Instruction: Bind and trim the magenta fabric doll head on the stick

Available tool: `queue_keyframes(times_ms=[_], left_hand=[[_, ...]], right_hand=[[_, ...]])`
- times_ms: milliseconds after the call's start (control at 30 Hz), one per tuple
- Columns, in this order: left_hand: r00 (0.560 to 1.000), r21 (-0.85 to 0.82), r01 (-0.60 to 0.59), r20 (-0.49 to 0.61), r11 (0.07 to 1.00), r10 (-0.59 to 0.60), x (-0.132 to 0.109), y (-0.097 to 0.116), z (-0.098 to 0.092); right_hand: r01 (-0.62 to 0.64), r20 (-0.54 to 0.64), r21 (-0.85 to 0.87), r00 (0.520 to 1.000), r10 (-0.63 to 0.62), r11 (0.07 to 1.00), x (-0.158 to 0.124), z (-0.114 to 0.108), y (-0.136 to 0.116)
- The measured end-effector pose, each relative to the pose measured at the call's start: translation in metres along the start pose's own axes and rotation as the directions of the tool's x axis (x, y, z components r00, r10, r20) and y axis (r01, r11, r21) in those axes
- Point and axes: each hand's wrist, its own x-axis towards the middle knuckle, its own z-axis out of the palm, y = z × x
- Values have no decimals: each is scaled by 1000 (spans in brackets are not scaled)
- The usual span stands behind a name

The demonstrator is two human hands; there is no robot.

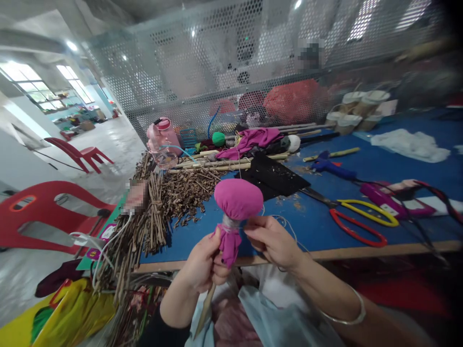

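A stuffed ball of bright pink cloth (238,198) sits mushroom-like on a thin wooden stick (204,311). Grey thread (230,221) is wound round the neck below the ball, and the gathered cloth ends hang under it. My left hand (206,260) is closed round the stick and these cloth ends. Close to the wound neck, on its right side, my right hand (273,241) is pinched on the thread, which is thin and partly hidden by the fingers. A loose loop of it lies on the blue table (311,231) behind this hand.
Scissors (336,207) with red and yellow handles lie right, near a blue glue gun (334,168) and black cloth (277,176). Bundled dry twigs (155,207) cover the left edge. White stuffing (410,144) lies far right; a perforated metal screen (202,72) stands behind.
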Motion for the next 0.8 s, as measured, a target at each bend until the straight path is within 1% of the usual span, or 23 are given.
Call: queue_keyframes(times_ms=[33, 67, 133, 200, 233, 267, 333, 367, 400, 433, 467, 500, 533, 567, 633, 667, 733, 800], left_hand=[[995, -20, 52, 86, 998, -50, 2, 0, -3], [979, -35, 117, 170, 993, -109, 4, 0, -7], [922, -54, 263, 308, 963, -235, 10, 1, -15], [867, -65, 374, 379, 925, -323, 17, 1, -22], [856, -68, 405, 379, 912, -353, 20, 0, -24], [862, -56, 417, 341, 907, -375, 23, -2, -25], [906, -6, 386, 190, 923, -378, 26, -5, -25], [941, 24, 325, 88, 945, -326, 26, -6, -22], [974, 56, 225, -17, 973, -224, 25, -6, -19], [991, 81, 100, -95, 992, -93, 23, -4, -15], [979, 110, -70, -183, 991, 90, 22, 0, -10], [947, 136, -201, -227, 970, 228, 20, 4, -5], [925, 167, -269, -229, 949, 302, 20, 10, 0], [917, 219, -294, -208, 930, 339, 21, 17, 6], [922, 358, -282, -154, 890, 355, 28, 33, 17], [918, 429, -275, -148, 861, 367, 33, 42, 22], [894, 510, -286, -164, 811, 418, 48, 58, 31], [875, 529, -292, -189, 797, 446, 65, 71, 36]], right_hand=[[-22, 16, 40, 1000, 22, 999, 2, 1, -1], [-39, 23, 68, 999, 38, 997, 3, 2, -2], [-51, 22, 85, 999, 49, 995, 6, 1, -3], [-50, 33, 67, 998, 48, 996, 10, -3, -3], [-58, 50, 58, 997, 55, 997, 11, -5, -2], [-73, 74, 54, 995, 69, 996, 13, -7, -1], [-97, 125, 51, 988, 90, 994, 15, -10, 1], [-87, 132, 54, 988, 79, 995, 16, -10, 2], [-62, 133, 57, 990, 54, 996, 17, -8, 1], [-21, 126, 61, 992, 13, 998, 18, -6, 0], [27, 117, 59, 993, -34, 998, 20, -4, -3], [67, 115, 50, 991, -72, 997, 22, -1, -7], [95, 120, 33, 988, -98, 995, 26, 1, -12], [108, 137, 4, 985, -108, 994, 30, 2, -19], [124, 172, -85, 979, -108, 989, 42, 1, -37], [140, 183, -134, 976, -114, 981, 49, 0, -48], [195, 190, -214, 970, -155, 957, 65, -4, -68], [240, 189, -270, 963, -193, 932, 81, -10, -82]])
